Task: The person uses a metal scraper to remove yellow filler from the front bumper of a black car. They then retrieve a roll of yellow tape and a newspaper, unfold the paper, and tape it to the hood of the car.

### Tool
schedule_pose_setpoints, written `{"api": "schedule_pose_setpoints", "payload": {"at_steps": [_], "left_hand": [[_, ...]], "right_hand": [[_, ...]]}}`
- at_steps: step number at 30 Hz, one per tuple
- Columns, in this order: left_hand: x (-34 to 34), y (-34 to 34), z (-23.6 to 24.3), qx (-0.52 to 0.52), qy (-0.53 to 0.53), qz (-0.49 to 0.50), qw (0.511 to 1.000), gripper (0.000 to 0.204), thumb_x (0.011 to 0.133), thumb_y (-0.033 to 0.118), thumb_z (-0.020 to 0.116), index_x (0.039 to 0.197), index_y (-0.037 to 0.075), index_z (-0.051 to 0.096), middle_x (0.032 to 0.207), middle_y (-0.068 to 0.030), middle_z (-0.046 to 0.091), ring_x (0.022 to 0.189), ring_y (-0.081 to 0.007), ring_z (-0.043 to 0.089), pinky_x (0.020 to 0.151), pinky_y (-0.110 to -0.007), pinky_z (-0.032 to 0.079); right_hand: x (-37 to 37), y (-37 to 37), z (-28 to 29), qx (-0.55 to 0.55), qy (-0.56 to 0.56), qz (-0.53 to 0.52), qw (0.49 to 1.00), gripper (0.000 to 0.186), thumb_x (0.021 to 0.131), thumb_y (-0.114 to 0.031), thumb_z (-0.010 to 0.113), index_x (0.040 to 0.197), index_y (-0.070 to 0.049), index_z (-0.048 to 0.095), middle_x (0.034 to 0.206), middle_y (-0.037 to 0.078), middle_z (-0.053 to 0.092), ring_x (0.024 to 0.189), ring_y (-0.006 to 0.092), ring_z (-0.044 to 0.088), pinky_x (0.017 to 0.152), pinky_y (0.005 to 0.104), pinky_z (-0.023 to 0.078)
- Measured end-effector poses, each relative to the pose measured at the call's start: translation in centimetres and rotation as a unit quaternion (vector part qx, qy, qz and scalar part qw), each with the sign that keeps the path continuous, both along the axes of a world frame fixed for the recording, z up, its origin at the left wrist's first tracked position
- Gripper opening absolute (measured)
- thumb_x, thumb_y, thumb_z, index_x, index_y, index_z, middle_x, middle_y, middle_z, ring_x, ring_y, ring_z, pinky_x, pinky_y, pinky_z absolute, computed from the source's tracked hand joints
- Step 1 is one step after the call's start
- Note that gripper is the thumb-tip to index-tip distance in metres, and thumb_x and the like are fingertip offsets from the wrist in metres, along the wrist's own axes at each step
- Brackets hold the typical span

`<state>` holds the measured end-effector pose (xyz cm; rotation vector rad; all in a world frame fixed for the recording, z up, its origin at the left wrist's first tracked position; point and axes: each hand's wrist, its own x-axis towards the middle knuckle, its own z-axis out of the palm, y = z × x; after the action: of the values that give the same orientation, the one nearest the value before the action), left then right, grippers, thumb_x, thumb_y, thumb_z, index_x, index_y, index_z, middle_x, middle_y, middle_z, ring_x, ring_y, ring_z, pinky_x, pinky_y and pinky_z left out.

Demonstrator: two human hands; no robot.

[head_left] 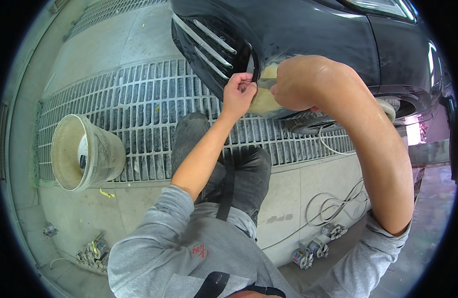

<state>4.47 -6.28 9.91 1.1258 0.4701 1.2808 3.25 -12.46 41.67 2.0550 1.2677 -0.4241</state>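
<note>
The dark car's bumper [283, 30] has a slatted grille [209, 44] and a patch of yellowish filler [265, 103] at its lower corner. At the grille's black edge trim [255, 67], my left hand [237, 97] is closed in a pinch, and what its fingertips hold is hidden. My right hand [301, 83] is bent over the filler with its fingers closed. Between the two hands shows a thin grey flat piece [266, 85]; it seems to come out from under my right fingers, but its kind cannot be made out.
A dirty whitish bucket [107, 154] with a small dark object inside stands on the floor grating [149, 99]. The car's wheel [313, 121] is right of the filler. Coiled hose [333, 206], paper-like rolls [316, 247] and a crumpled heap [92, 256] lie on the floor.
</note>
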Motion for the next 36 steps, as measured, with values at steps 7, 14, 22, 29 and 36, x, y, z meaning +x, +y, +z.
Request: {"api": "schedule_pose_setpoints", "payload": {"at_steps": [7,14,22,29,36], "left_hand": [[0.5,-0.1,-0.6,0.02,-0.002,0.03,0.999,0.014,0.09,0.004,0.067,0.102,-0.001,0.062,0.092,-0.002,0.062,0.077,-0.0073,0.056,0.073,-0.023,0.049],[0.5,-0.4,-0.4,0.053,0.028,0.063,0.996,0.016,0.085,0.0,0.068,0.101,-0.002,0.063,0.091,-0.0042,0.061,0.078,-0.0104,0.057,0.073,-0.025,0.05],[0.2,0.0,0.1,0.006,0.001,0.01,1.0,0.018,0.084,-0.001,0.067,0.101,-0.002,0.062,0.092,-0.0033,0.061,0.078,-0.009,0.058,0.072,-0.024,0.05],[0.5,-0.3,0.2,0.03,0.039,0.06,0.997,0.018,0.083,-0.001,0.067,0.1,-0.002,0.063,0.091,-0.0036,0.061,0.076,-0.0094,0.058,0.072,-0.024,0.05],[-0.2,-0.5,0.1,0.047,0.065,0.054,0.995,0.017,0.083,0.0,0.068,0.1,-0.002,0.063,0.09,-0.0042,0.061,0.077,-0.0097,0.058,0.072,-0.024,0.05]], "right_hand": [[0.1,0.0,-0.3,-0.001,0.004,0.007,1.0,0.04,0.098,-0.028,0.049,0.089,0.005,0.071,0.072,0.015,0.068,0.06,0.027,0.066,0.056,0.0392,0.054],[-0.4,0.2,0.1,-0.006,-0.006,-0.006,1.0,0.04,0.098,-0.028,0.049,0.09,0.005,0.07,0.072,0.015,0.068,0.061,0.0266,0.066,0.056,0.0388,0.054],[-1.1,-0.1,0.5,0.002,-0.007,-0.011,1.0,0.038,0.099,-0.028,0.049,0.095,0.004,0.07,0.078,0.015,0.069,0.062,0.0254,0.066,0.056,0.0388,0.054],[-0.6,-0.1,0.4,0.011,0.002,-0.019,1.0,0.038,0.098,-0.028,0.05,0.096,0.004,0.07,0.08,0.014,0.069,0.062,0.0246,0.066,0.055,0.0372,0.055],[-0.4,-0.1,0.4,0.003,0.001,-0.022,1.0,0.038,0.098,-0.028,0.05,0.094,0.005,0.07,0.078,0.015,0.069,0.062,0.0261,0.066,0.055,0.0385,0.054]]}}
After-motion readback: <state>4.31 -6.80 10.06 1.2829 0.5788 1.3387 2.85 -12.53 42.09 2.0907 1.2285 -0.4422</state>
